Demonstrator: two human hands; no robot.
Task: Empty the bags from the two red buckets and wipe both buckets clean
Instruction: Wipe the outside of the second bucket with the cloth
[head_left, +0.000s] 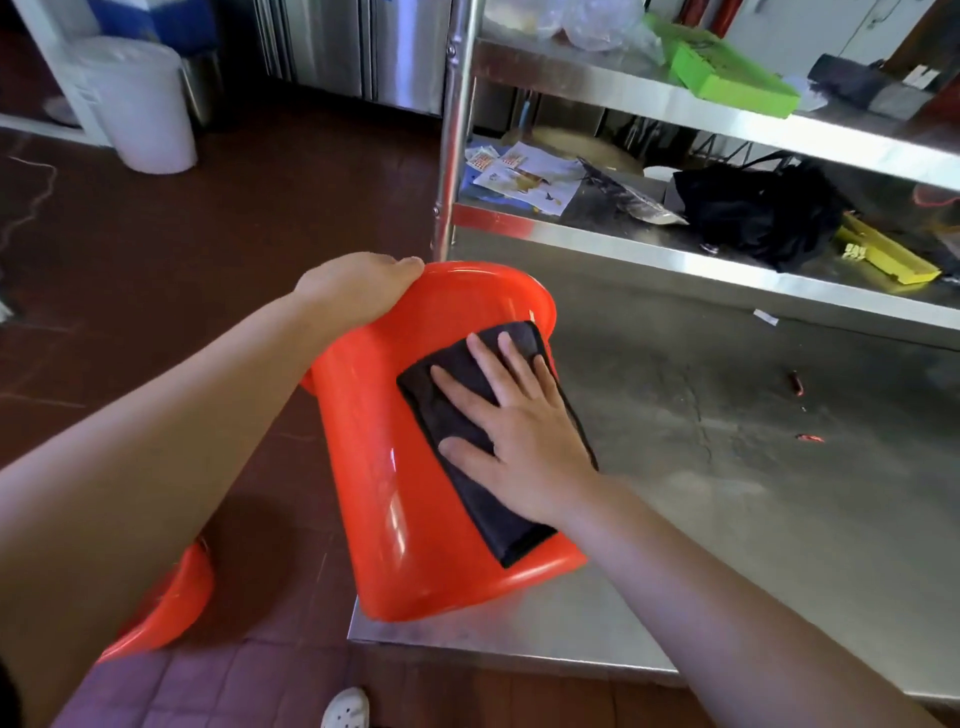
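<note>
A red bucket (395, 467) lies tilted on its side at the corner of a steel table (727, 467), its base toward me and its rim away. My left hand (358, 291) grips the bucket's far rim. My right hand (514, 431) lies flat, fingers spread, pressing a folded dark cloth (467, 415) against the bucket's outer wall. A second red bucket (166, 608) shows partly at lower left on the floor, mostly hidden by my left arm. No bags are visible in either bucket.
Steel shelves rise behind the table, holding a black bag (758, 213), papers (524, 176), a yellow box (883, 254) and a green box (727, 67). A white bin (140, 104) stands on the brown tiled floor at upper left. My white shoe (345, 709) is below.
</note>
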